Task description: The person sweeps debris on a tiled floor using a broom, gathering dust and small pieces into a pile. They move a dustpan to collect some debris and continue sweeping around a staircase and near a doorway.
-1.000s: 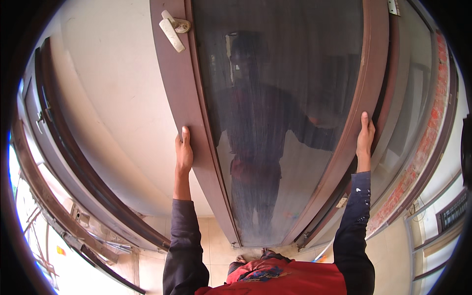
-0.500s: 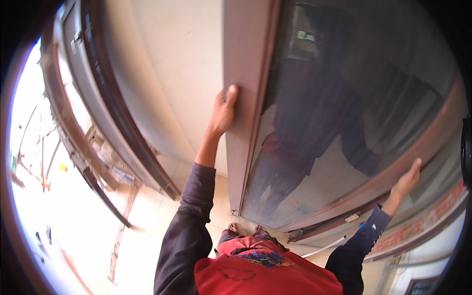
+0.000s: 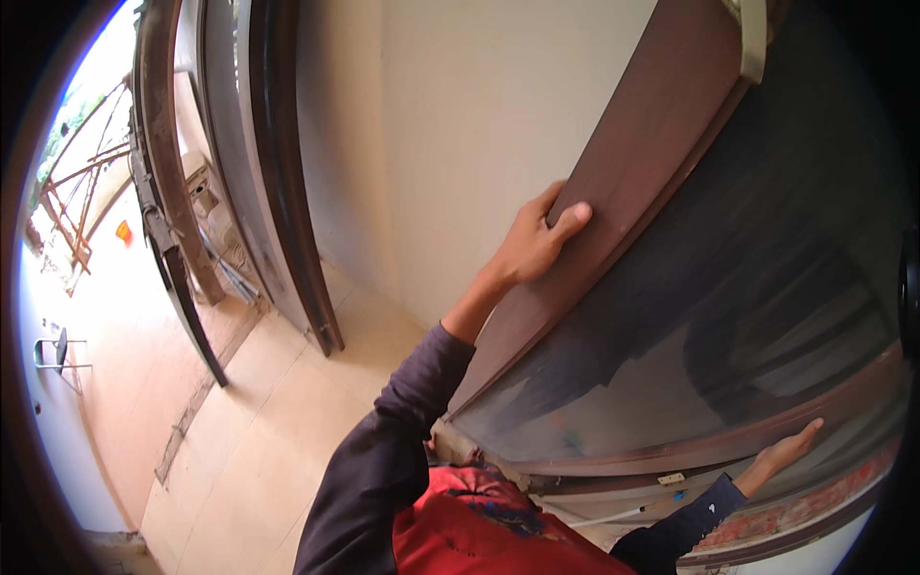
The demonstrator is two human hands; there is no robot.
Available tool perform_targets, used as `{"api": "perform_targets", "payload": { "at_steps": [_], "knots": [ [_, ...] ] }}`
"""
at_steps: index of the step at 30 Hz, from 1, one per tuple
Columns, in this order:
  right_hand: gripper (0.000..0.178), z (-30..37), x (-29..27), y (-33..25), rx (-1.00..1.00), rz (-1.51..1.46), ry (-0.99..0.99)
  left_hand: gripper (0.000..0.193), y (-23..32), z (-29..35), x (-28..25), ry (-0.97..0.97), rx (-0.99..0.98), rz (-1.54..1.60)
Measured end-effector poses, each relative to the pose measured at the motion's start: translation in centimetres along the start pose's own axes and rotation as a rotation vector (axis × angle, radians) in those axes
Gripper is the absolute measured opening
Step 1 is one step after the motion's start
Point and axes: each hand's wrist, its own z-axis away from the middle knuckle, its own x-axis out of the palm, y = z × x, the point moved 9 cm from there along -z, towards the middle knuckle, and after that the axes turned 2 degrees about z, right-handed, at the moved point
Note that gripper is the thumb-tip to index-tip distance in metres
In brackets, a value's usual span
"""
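Observation:
A large glass door panel (image 3: 613, 398) with a brown frame stands close in front of me, slanting across the picture. My left hand (image 3: 533, 241) is closed round the edge of its left frame member, thumb on the front face and the other fingers out of sight behind. Lower down on the far side, my right hand (image 3: 788, 450) holds the opposite frame member, its fingers partly hidden. Dark reflections show in the glass. A pale handle-like piece (image 3: 754, 43) sits on the frame at the top.
More brown frames (image 3: 273, 172) stand upright at the left, by a pale wall (image 3: 460, 105). Tiled floor (image 3: 278, 450) spreads below them. A white rod (image 3: 609, 518) lies near the panel's foot. Outside are a small chair (image 3: 61, 353), an orange object (image 3: 124, 231) and wooden poles (image 3: 81, 211).
The panel has gone from nearly upright to strongly slanted in the picture. Both hands keep their hold; the left appears further right, the right lower. More floor shows at left.

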Motion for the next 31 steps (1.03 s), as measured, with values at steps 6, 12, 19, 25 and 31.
{"api": "perform_targets", "payload": {
  "at_steps": [6,12,19,25,31],
  "knots": [
    [0.069,-0.9,0.5,1.3,-0.011,-0.011,-0.034,0.06,-1.1,-0.9,0.3,0.005,0.025,-0.008],
    [0.07,-1.5,1.2,2.2,0.005,-0.035,-0.044,0.065,-1.9,-1.3,0.9,-0.013,-0.023,0.017],
    [0.067,-2.2,0.1,2.5,-0.048,-0.013,-0.009,0.069,-1.3,-1.3,1.2,-0.077,-0.034,-0.027],
    [0.068,-1.8,0.5,2.3,-0.032,0.009,0.013,0.07,-1.8,-1.7,1.3,-0.076,-0.031,-0.055],
    [0.071,-1.6,1.0,2.0,0.003,-0.018,-0.022,0.072,-1.6,-1.7,1.3,-0.101,-0.061,-0.035]
  ]
}}
